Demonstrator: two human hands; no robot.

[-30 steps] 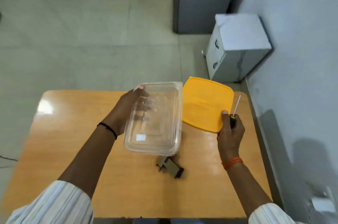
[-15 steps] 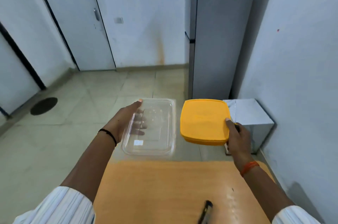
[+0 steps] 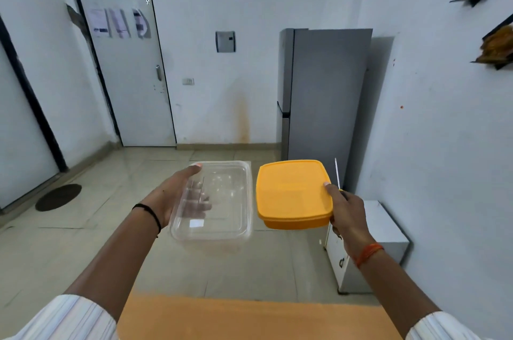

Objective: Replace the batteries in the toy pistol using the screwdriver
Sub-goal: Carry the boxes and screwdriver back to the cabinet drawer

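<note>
In the head view, the task looked barely begun: no toy pistol or batteries showed anywhere, and only the near edge of the desk [image 3: 249, 320] was in sight at the bottom, so the pistol's place could not be told. Both arms were stretched forward and raised above the desk. The left hand [image 3: 177, 198] held a clear plastic container [image 3: 213, 200] from its left side, thumb on the far rim and fingers [image 3: 198, 200] curled underneath, seen through the plastic. The right hand [image 3: 345, 209] pinched the right edge of a yellow lid [image 3: 291, 192], thumb on top, and gripped the screwdriver [image 3: 337, 175] in the same hold, its shaft pointing up just beside the lid. Unscrewing, swapping cells and closing up all seemed left to do.
</note>
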